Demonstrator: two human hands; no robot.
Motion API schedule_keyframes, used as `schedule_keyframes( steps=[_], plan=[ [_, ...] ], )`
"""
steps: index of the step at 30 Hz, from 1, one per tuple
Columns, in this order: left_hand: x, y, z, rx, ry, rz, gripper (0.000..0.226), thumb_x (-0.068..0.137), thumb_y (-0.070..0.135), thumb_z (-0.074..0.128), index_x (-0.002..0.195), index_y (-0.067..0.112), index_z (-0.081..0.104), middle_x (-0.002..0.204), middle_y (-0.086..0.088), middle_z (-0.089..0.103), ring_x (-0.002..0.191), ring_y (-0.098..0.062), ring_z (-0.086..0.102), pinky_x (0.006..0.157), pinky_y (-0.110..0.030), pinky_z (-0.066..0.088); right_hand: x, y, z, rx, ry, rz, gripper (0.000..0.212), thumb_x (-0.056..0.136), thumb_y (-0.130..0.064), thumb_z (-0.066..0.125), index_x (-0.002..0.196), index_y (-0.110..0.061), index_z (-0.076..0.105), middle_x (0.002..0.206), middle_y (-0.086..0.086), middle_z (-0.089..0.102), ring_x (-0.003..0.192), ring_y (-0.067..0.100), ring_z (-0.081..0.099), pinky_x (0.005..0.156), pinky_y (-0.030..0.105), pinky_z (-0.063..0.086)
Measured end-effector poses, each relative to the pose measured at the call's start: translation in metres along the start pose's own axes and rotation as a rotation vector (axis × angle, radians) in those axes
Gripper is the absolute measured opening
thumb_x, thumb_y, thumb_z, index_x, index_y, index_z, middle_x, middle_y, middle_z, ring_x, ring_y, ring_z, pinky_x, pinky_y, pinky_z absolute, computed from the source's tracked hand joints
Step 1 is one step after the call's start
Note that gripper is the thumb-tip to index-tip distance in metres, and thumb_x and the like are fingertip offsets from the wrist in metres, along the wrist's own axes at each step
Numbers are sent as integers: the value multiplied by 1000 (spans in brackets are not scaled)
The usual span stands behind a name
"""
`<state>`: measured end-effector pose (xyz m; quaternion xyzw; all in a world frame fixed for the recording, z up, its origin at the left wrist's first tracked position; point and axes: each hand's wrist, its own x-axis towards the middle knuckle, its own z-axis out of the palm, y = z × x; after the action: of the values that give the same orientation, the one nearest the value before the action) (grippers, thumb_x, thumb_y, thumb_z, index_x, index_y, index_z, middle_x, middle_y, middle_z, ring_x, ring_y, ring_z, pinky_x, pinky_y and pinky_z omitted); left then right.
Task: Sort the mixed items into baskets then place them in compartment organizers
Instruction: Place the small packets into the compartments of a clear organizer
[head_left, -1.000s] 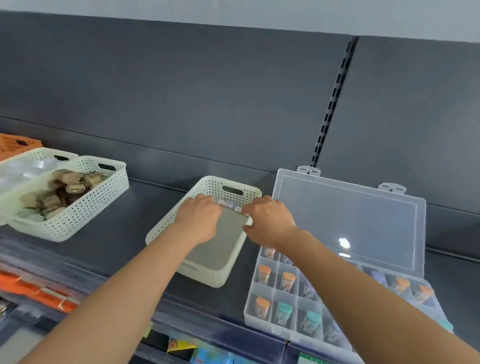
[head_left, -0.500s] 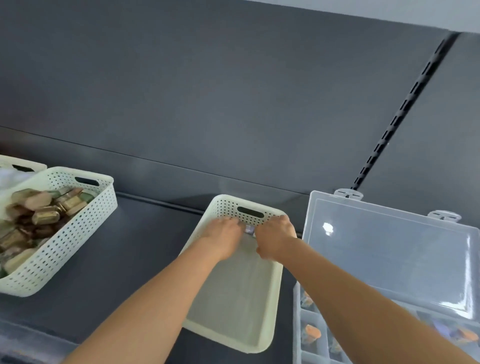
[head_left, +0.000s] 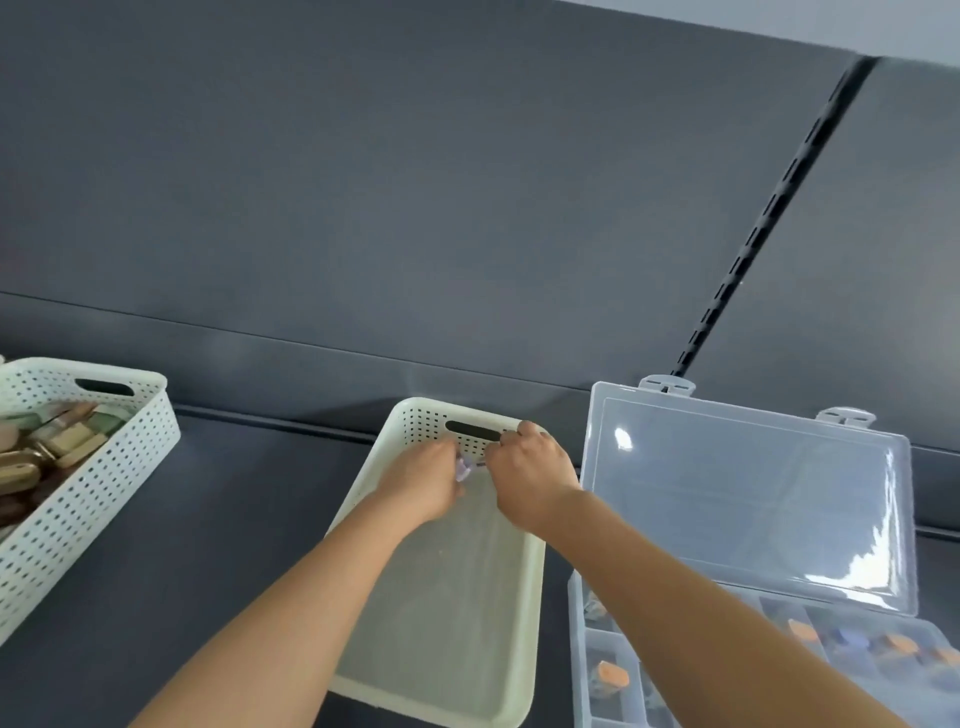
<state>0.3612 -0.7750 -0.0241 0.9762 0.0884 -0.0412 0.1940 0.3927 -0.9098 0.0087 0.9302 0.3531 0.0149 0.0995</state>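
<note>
Nearest, at 4 o'clock, the organizer (head_left: 575, 649) is lying open, with orange-capped pieces showing in several compartments and the right forearm crossing its near-left corner. At 6 o'clock the basket (head_left: 452, 623) is sitting on the shelf (head_left: 218, 545) with its floor almost bare. Both hands are working at its far end, just under the handle slot. The left hand (head_left: 421, 486) is curling its fingertips onto a small lilac item (head_left: 464, 470). The right hand (head_left: 535, 475) is bending its fingers down close beside it, and whether they are closing on anything cannot be told. Judgement: the last pieces are being gathered against the far wall, so each should be lifted straight up clear of the perforated wall and rim, then carried toward 3 o'clock. The upright lid (head_left: 748, 499) is standing close on that side and is limiting the swing, so a low path over the near compartments is looking safer. The shelf toward 9 o'clock is offering room as far as a second basket (head_left: 88, 499), which is holding brown pieces. Beyond, at 1 o'clock, a slotted upright (head_left: 769, 223) is running up the back panel.
</note>
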Motion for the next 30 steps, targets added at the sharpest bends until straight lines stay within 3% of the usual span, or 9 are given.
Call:
schedule_keyframes(
  steps=[2,5,8,12,16,20,24,30],
  plan=[
    [-4,1,-5,-126,36,-18,20,91,18,53,111,20,51,105,2,54,80,-18,50,59,-27,35,-12,3,-5,80,105,7,28,83,-4,47,110,-11,54,106,7,59,108,27,46,83,31,39],
    [-16,12,-13,-281,111,-39,14,91,19,51,103,27,51,94,9,55,68,-9,51,50,-25,34,-35,8,-13,234,243,87,24,85,-7,50,109,-13,46,95,6,59,89,25,49,61,30,32],
    [-37,34,-20,-365,247,-37,12,85,23,62,93,27,54,82,19,56,67,-2,52,52,-23,35,-64,19,-21,396,373,182,15,90,-17,52,106,-15,49,87,7,59,71,22,43,54,30,35],
    [-76,74,-20,-403,379,48,15,80,30,73,78,23,60,65,18,57,64,-11,57,56,-29,40,-114,45,-26,597,509,183,13,90,-21,57,101,-15,62,83,7,65,78,25,56,65,36,46],
    [-117,124,-5,-465,446,169,5,85,27,69,84,22,67,72,13,63,66,-10,58,62,-26,42,-175,75,-20,714,635,164,19,85,-16,67,104,-15,69,86,1,70,82,22,63,72,31,49],
    [-152,179,21,-490,478,216,9,86,20,69,94,17,70,89,10,67,77,-8,61,72,-22,46,-234,108,-4,763,661,172,18,83,-18,71,99,-13,64,82,-3,69,78,16,63,65,27,45],
    [-186,236,51,-480,464,269,6,80,17,74,81,18,68,72,10,65,61,-3,59,60,-19,45,-290,144,11,758,652,195,9,82,-18,72,87,-15,66,79,-4,69,73,13,63,61,21,41],
    [-216,302,88,-390,397,343,11,83,18,73,91,10,74,86,3,70,77,-13,63,75,-36,52,-357,189,25,730,638,190,12,77,-11,75,89,-15,73,81,-1,70,74,19,60,69,34,51]
  ],
)
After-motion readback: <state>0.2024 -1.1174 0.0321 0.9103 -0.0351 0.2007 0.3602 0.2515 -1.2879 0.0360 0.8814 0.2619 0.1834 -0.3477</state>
